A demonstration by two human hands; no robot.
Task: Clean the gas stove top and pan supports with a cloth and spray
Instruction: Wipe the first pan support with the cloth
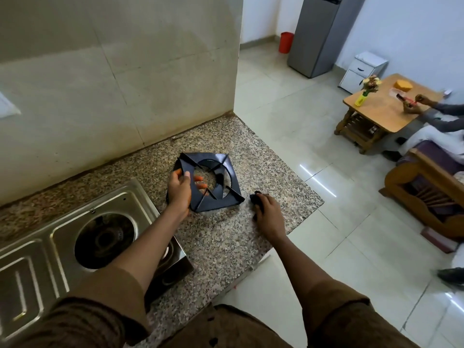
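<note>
A black square pan support (221,195) lies on the speckled granite counter (226,237), right of the steel gas stove (62,237). My left hand (179,190) grips the support's left edge, fingers reaching into its round opening. To its right, my right hand (268,214) presses on a small dark cloth (256,198) against the counter. The stove's right burner (105,241) is bare, with no support over it. No spray bottle is in view.
A tiled wall (113,84) rises behind the counter. The counter ends at the right, with tiled floor (313,247) beyond. Further right are a wooden table (384,114), a seated person (437,121), a wooden sofa (426,197) and a grey fridge (321,33).
</note>
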